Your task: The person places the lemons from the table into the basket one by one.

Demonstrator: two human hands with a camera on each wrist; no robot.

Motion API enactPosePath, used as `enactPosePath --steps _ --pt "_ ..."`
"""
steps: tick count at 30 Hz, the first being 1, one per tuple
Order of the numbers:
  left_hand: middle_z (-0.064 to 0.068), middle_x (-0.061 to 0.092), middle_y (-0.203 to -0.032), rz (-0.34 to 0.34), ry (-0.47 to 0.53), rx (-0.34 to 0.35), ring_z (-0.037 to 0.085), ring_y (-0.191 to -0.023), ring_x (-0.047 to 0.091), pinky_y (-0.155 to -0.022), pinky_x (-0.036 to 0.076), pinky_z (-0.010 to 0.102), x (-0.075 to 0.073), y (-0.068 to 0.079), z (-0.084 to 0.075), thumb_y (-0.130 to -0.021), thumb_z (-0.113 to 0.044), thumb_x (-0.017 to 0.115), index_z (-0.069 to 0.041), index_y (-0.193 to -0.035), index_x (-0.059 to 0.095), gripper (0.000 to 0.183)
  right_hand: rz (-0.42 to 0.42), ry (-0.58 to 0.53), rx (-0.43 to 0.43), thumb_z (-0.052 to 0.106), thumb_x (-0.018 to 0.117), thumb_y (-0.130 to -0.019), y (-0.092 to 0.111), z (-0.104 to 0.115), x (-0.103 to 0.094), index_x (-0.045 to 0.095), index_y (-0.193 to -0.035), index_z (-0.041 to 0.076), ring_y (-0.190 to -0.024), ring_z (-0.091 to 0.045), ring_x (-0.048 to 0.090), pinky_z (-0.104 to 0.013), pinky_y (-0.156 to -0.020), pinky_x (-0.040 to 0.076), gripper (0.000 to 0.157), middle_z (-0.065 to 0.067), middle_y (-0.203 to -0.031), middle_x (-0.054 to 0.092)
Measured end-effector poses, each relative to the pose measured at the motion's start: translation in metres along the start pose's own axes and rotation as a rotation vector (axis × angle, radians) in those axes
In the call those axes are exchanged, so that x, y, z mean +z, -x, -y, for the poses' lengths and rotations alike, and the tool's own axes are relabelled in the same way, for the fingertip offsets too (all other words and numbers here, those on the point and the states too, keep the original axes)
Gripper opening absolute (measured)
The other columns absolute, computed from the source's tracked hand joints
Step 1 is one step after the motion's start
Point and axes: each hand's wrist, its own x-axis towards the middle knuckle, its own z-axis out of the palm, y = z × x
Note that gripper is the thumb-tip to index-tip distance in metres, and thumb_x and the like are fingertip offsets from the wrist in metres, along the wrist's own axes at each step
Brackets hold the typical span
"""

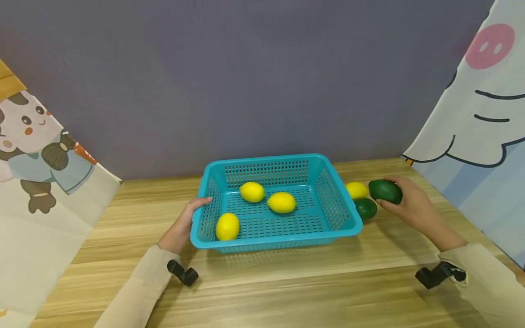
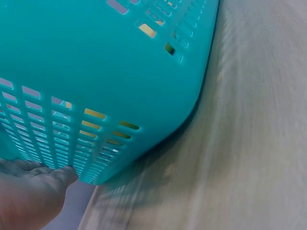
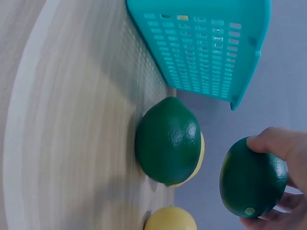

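A blue plastic basket point(image 1: 275, 243) stands on the table with three lemons inside: one lemon point(image 1: 252, 192) at the back, another lemon point(image 1: 281, 202) near the middle, and a third lemon point(image 1: 227, 227) at the front left. My left hand point(image 1: 186, 223) grips the basket's left side, thumb over the rim and fingers against the outer wall point(image 2: 57, 110). Right of the basket, my right hand point(image 1: 414, 207) holds a dark green lime point(image 1: 385, 191) above the table, thumb on one side and fingers on the other. Beside the basket lie another lime point(image 3: 168, 141) and a lemon point(image 1: 356, 190).
One more yellow fruit point(image 3: 171, 219) shows at the bottom edge of the right wrist view. A grey partition point(image 1: 262, 91) rises behind the wooden table point(image 1: 262, 296). Printed cloths hang at left point(image 1: 49, 191) and right point(image 1: 471, 146).
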Motion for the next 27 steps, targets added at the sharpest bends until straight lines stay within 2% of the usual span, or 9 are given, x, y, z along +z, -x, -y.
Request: enactPosePath --steps 6,12,15,21,27 --pt "0.011 0.052 -0.120 0.000 -0.008 0.000 0.023 -0.107 0.053 -0.087 0.047 0.035 0.002 0.000 -0.001 -0.093 -0.024 0.036 0.000 -0.146 0.018 0.060 0.004 -0.029 0.008 0.012 0.073 -0.081 -0.004 0.006 0.000 0.044 -0.126 -0.012 -0.088 -0.043 0.052 -0.051 -0.063 0.045 0.059 -0.034 -0.117 0.048" --pt "0.018 0.042 -0.130 -0.024 -0.024 -0.051 0.026 -0.112 0.048 -0.089 0.045 0.037 0.001 0.001 -0.002 -0.093 -0.028 0.038 -0.006 -0.147 0.017 0.062 -0.001 -0.047 -0.001 0.016 0.074 -0.081 -0.010 0.013 0.000 0.045 -0.126 -0.012 -0.089 -0.043 0.052 -0.051 -0.064 0.045 0.060 -0.033 -0.116 0.050" --pt "0.018 0.041 -0.131 -0.027 -0.032 -0.065 0.026 -0.112 0.047 -0.090 0.045 0.037 0.000 0.002 -0.002 -0.093 -0.029 0.038 -0.007 -0.147 0.017 0.062 -0.005 -0.048 -0.010 0.014 0.074 -0.080 -0.011 0.017 0.000 0.046 -0.125 -0.013 -0.089 -0.043 0.052 -0.051 -0.064 0.045 0.059 -0.033 -0.115 0.050" --pt "0.017 0.046 -0.127 -0.021 -0.030 -0.036 0.024 -0.110 0.050 -0.089 0.046 0.036 0.000 0.001 -0.001 -0.093 -0.027 0.037 -0.003 -0.146 0.017 0.062 0.004 -0.057 -0.006 0.015 0.073 -0.082 -0.012 0.024 -0.002 0.044 -0.126 -0.012 -0.090 -0.043 0.053 -0.052 -0.065 0.046 0.060 -0.034 -0.119 0.048" --pt "0.016 0.045 -0.129 -0.036 -0.023 -0.079 0.024 -0.110 0.050 -0.090 0.046 0.037 0.000 0.002 -0.002 -0.094 -0.031 0.040 -0.007 -0.146 0.019 0.061 0.007 -0.069 -0.001 0.016 0.072 -0.082 -0.016 0.030 -0.005 0.044 -0.127 -0.012 -0.090 -0.043 0.053 -0.053 -0.066 0.046 0.060 -0.034 -0.117 0.049"
